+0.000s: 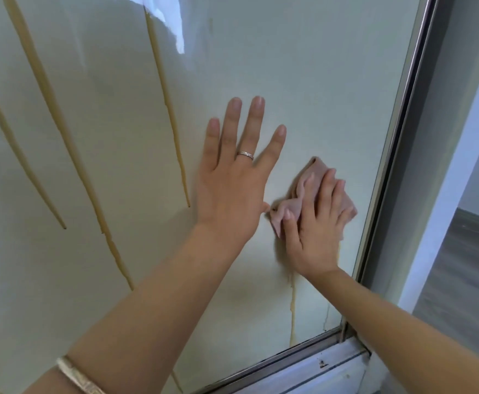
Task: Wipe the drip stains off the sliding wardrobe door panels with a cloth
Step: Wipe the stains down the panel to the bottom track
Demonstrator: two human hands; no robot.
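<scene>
A glossy pale wardrobe door panel (318,95) fills the view. Several long tan drip stains (59,118) run down its left half, and a shorter drip (292,311) trails below my right hand toward the bottom rail. My left hand (235,177), wearing a ring, lies flat on the panel with fingers spread and holds nothing. Just to its right, my right hand (315,223) presses a crumpled pink cloth (303,191) against the panel over a smeared patch of stain.
A metal frame edge (394,155) borders the panel on the right, with a bottom track (303,368) below. Beyond the frame are a white wall (466,137) and grey floor (460,280). A bracelet sits on my left forearm (76,376).
</scene>
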